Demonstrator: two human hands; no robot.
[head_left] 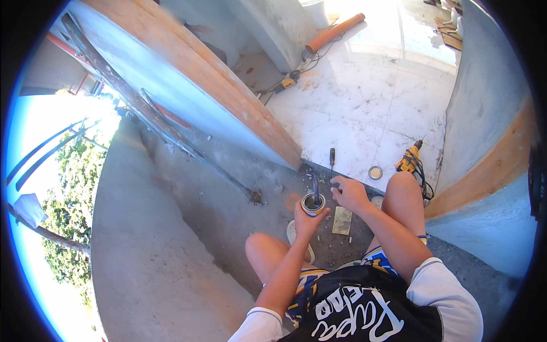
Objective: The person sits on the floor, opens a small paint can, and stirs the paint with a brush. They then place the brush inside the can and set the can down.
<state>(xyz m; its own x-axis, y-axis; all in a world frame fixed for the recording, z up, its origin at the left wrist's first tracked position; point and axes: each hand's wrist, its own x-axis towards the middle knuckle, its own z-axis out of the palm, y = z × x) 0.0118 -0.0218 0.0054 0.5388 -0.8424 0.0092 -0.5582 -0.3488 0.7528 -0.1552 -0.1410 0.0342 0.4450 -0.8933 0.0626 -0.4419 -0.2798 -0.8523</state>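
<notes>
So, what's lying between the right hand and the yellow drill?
In the head view, a round lid lies on the white floor between the right hand and the yellow drill.

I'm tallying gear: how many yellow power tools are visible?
2: a drill just beyond the right knee, and another yellow tool near the orange pipe. Others may be hidden.

There are two hands (307,223) (350,194), one can (313,212), one lid (375,172), one drill (407,161).
</notes>
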